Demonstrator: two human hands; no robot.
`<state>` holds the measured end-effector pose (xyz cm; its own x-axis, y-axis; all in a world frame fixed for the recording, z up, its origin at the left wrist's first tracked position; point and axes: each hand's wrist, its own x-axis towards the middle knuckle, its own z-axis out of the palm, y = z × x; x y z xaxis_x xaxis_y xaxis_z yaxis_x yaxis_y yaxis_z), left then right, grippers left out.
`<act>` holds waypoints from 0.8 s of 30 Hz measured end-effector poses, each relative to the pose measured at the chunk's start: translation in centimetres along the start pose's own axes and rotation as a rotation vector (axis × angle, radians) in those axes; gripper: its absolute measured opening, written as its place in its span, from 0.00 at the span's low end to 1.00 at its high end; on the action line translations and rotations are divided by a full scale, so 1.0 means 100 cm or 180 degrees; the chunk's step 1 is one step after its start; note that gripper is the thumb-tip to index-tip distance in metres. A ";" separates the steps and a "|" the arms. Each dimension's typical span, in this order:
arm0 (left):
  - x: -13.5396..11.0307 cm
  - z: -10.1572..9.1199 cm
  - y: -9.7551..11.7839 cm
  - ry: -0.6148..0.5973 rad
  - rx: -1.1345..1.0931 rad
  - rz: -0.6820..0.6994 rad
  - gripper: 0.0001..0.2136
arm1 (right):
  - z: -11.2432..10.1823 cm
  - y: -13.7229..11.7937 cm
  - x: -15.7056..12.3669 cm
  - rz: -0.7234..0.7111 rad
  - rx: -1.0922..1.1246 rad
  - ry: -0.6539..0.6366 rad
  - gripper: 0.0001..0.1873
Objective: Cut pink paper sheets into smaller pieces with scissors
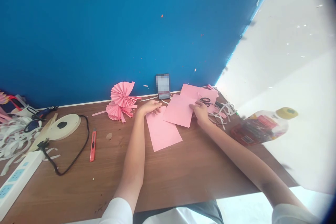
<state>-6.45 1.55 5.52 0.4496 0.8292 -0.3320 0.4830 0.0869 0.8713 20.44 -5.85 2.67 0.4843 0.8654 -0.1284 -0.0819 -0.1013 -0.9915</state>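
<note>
Two pink sheets are laid out near the center of the frame, the lower sheet (164,136) flat on the brown tabletop (183,171) and partly covered by the upper sheet (177,110) to its right. The upper sheet is held at its right edge by the right hand (200,112), its grip pinched on the paper between thumb and fingers. The left hand (152,107) is placed at the upper left corner of the lower sheet, its fingers curled; whether paper is pinched in that grip cannot be told.

More pink paper (189,90) is seen just beyond the upper sheet, with dark-handled scissors (205,102) resting on it and a tangle of pale paper strips (223,113) beside them. A dark-framed device (163,86), its screen blurred, is stood upright by the blue wall (147,31), above the sheets. Pink pleated paper fans (123,94) are grouped left of center, beyond the left hand.

On the left side of the frame, a red cutter (92,147) is laid near a black cord (85,140) and a large pale roll (70,129) with a dark center. A white power strip (19,185) is set at the lower left, below a heap of white strips (15,143). At right, a yellow-capped bottle (262,126) with a red label is seen near the white wall (288,49).
</note>
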 end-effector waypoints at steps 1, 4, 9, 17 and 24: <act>0.000 0.000 0.000 0.0021 0.0022 -0.0028 0.22 | 0.001 -0.001 -0.001 0.0133 0.0042 -0.0077 0.19; -0.001 -0.003 0.001 0.0103 0.0091 -0.0027 0.21 | 0.002 -0.001 -0.003 0.0334 0.0086 -0.0269 0.13; -0.004 -0.003 0.002 -0.0103 0.0299 0.0323 0.18 | 0.000 0.006 -0.002 0.0025 -0.0043 -0.0367 0.08; -0.001 -0.004 -0.001 -0.0126 0.0428 0.0297 0.20 | -0.004 -0.011 -0.017 -0.1499 0.0163 -0.0238 0.16; -0.005 0.010 0.007 -0.0139 -0.0728 0.0728 0.22 | 0.003 -0.029 -0.035 -0.1511 0.0768 -0.0550 0.09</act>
<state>-5.58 0.67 5.95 0.5612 0.8175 -0.1293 0.1868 0.0271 0.9820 18.72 -8.40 6.00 0.3683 0.8586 0.3565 -0.0965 0.4167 -0.9039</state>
